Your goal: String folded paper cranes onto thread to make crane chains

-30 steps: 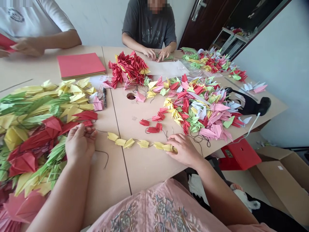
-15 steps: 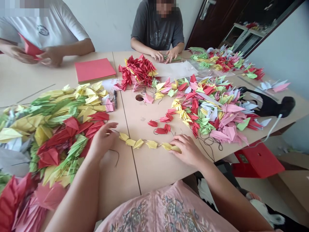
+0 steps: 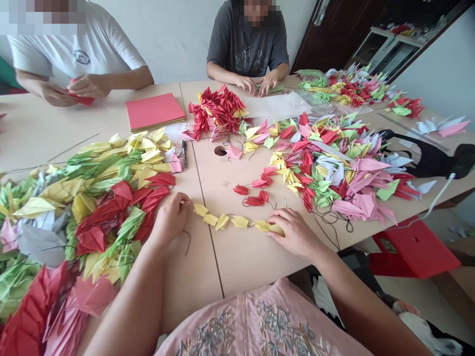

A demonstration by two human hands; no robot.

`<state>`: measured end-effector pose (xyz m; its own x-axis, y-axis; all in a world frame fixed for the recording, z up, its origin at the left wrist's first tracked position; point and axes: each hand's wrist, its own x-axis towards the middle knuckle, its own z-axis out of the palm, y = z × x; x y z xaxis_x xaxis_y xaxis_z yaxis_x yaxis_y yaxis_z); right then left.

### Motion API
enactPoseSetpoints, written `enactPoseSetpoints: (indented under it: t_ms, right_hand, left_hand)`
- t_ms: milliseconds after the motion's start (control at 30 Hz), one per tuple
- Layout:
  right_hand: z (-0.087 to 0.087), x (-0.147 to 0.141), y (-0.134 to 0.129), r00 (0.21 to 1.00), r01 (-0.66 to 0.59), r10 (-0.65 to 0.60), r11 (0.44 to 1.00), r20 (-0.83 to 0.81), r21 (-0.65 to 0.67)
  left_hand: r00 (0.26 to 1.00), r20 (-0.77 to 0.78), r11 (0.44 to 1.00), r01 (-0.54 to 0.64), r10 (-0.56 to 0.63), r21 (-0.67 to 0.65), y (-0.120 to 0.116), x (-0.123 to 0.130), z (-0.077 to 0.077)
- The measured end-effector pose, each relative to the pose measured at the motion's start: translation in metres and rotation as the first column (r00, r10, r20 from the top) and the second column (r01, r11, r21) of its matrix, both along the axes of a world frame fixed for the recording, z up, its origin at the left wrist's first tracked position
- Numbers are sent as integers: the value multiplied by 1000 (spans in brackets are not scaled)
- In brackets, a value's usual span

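Observation:
A dark string with several small yellow folded-paper pieces stretches across the table between my hands. My left hand pinches the string at its left end, and a loose tail of string hangs below it. At the other end my right hand has its fingers closed on the last yellow piece. Just beyond my right hand lie small red folded pieces on string. Left of my left hand is a large heap of yellow, green and red folded paper.
A mixed heap of folded paper covers the right side, beside a black stand. Farther back are a red folded bundle, a red paper stack, a pen and a table hole. Two people work opposite.
My left fingers have closed together on the string end. The view has shifted slightly. At the far left, a person has lowered the red paper in their hands.

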<state>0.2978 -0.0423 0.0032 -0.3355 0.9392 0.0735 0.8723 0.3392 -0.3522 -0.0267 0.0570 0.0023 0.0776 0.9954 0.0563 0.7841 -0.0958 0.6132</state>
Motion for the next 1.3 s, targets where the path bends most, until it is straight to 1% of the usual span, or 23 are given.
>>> enactPoseSetpoints:
  t_ms: [200, 333, 433, 533, 633, 733, 833, 900, 1000, 1167, 1233, 1300]
  right_hand:
    - [-2, 1, -2, 1000, 7, -7, 1000, -17, 1]
    - [0, 1, -2, 1000, 11, -11, 1000, -20, -3]
    - [1, 0, -1, 1000, 14, -14, 1000, -20, -3]
    - [1, 0, -2, 1000, 18, -18, 1000, -19, 1]
    - [-1, 2, -3, 1000, 22, -22, 1000, -14, 5]
    - [0, 5, -5, 1000, 27, -27, 1000, -8, 9]
    - [3, 5, -5, 1000, 22, -22, 1000, 9, 7]
    - [7, -1, -2, 1000, 8, -8, 1000, 20, 7]
    - [11, -20, 11, 999, -31, 31, 999, 29, 8]
    - [8, -61, 36, 995, -80, 81, 997, 65, -16]
    - [6, -68, 40, 992, -90, 93, 995, 86, -40]
    - [6, -65, 38, 990, -85, 92, 994, 109, -65]
  left_hand:
    - [999, 48, 999, -6, 8, -34, -1, 2, 5]
    - [993, 116, 998, -19, 25, -59, -1, 1, 4]
    - [979, 194, 996, -45, 59, -74, 0, 0, 1]
    - [944, 311, 992, -86, 112, -96, 1, -1, -2]
    - [887, 418, 980, -158, 195, -122, 3, -1, -1]
    - [832, 486, 964, -227, 268, -141, 4, 0, 2]
    - [801, 523, 956, -245, 292, -159, 5, 1, 3]
    - [796, 532, 957, -235, 288, -167, 4, 2, 1]
    - [801, 530, 961, -221, 277, -168, 4, 2, -2]
    - [807, 529, 965, -213, 263, -154, 3, 2, -5]
    - [810, 526, 965, -211, 260, -154, 3, 2, -5]
    - [813, 520, 965, -211, 261, -155, 3, 2, -5]
